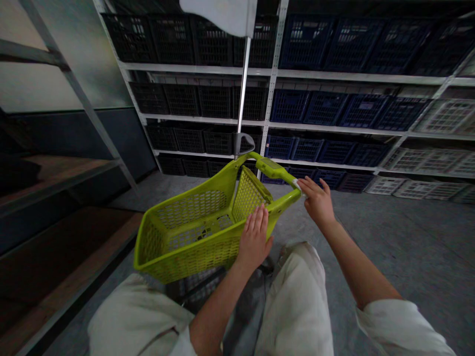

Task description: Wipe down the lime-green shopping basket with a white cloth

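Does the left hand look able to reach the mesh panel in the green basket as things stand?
Probably yes: the left hand rests on the green basket just below the mesh panel, with nothing visible between them.

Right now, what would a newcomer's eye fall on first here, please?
The lime-green plastic shopping basket at lower centre comes first, with the person's left hand flat on its near side and right hand gripping its handle. Behind it, white shelving holds black crates on the left and blue crates on the right.

White metal shelves (356, 75) of black and blue crates (324, 108)
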A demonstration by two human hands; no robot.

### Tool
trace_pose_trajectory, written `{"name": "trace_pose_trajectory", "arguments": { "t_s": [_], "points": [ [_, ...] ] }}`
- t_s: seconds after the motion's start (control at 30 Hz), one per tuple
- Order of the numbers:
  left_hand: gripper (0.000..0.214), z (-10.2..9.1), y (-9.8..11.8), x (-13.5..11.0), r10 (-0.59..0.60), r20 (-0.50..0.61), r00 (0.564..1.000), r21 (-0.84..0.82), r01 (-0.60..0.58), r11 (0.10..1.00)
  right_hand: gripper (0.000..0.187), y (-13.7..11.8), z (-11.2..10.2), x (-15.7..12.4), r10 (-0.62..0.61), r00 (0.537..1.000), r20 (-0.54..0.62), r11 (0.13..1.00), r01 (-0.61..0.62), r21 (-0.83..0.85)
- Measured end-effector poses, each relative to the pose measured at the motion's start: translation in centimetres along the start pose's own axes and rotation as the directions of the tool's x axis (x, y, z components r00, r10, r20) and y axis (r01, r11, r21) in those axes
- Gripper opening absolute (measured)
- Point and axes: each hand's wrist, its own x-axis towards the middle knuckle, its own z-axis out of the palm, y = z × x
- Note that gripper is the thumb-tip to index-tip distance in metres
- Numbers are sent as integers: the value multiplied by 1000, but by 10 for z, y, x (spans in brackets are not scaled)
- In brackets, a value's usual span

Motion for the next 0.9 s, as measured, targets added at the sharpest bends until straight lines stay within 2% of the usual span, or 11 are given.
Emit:
{"name": "trace_pose_trajectory", "arguments": {
  "t_s": [0.07,0.13,0.23,0.3,0.37,0.43,0.53,0.6,0.7,0.83,0.9],
  "points": [
    [81,1,1,0,-5,-5,1000,-8,5,1000,64,-10,2,-3,37,999,-9,999,-37,-17],
    [82,2,2,1,-2,-16,1000,-27,1,1000,64,-38,6,-11,23,1000,-10,1000,-23,-12],
    [81,1,2,1,4,-23,1000,-51,-5,999,60,-87,12,-26,-48,999,-6,998,48,43],
    [79,0,1,1,2,-21,1000,-61,-3,998,59,-105,13,-31,-118,993,9,988,117,100],
    [79,-1,0,1,4,-24,1000,-68,-6,998,60,-100,10,-31,-214,976,49,967,205,149],
    [80,-1,-2,0,19,-34,999,-73,-21,997,65,-75,5,-25,-264,961,81,956,249,158],
    [82,-2,-2,0,35,-37,999,-80,-38,996,66,-29,-1,-11,-137,990,45,987,132,97],
    [83,-1,-1,1,26,-33,999,-88,-29,996,64,-15,-1,-6,2,1000,-1,999,-2,48],
    [84,0,1,2,13,-33,999,-103,-16,995,64,-38,5,-12,59,998,-23,998,-59,25],
    [83,2,2,3,16,-30,999,-117,-20,993,61,-98,14,-32,-112,994,16,989,109,104],
    [82,2,1,3,12,-23,1000,-111,-15,994,59,-109,14,-37,-180,983,32,977,174,123]
  ]
}}
